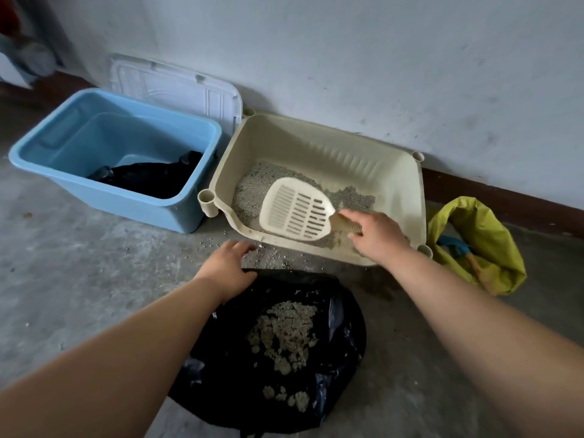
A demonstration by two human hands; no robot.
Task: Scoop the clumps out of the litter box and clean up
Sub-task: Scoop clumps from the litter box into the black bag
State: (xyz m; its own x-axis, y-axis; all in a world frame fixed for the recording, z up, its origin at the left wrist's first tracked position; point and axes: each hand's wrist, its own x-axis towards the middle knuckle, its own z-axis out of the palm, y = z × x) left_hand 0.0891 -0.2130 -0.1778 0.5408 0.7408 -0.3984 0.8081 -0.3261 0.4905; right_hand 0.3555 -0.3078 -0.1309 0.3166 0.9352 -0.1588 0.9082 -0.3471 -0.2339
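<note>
A cream litter box [319, 143] stands on the floor against the wall, with grey litter [252, 191] piled toward its left side. My right hand [376, 237] grips the handle of a cream slotted scoop [295, 210], whose head hovers over the litter inside the box. In front of the box lies an open black rubbish bag [221, 358] holding a heap of litter clumps [284, 333]. My left hand [229, 268] holds the bag's far edge, its fingers curled over the rim.
A blue plastic tub [63, 147] with a black bag inside stands left of the box, a white lid [177, 86] leaning on the wall behind. A yellow-green bag [483, 235] sits to the right. Spilled litter grains [275, 259] dot the concrete floor.
</note>
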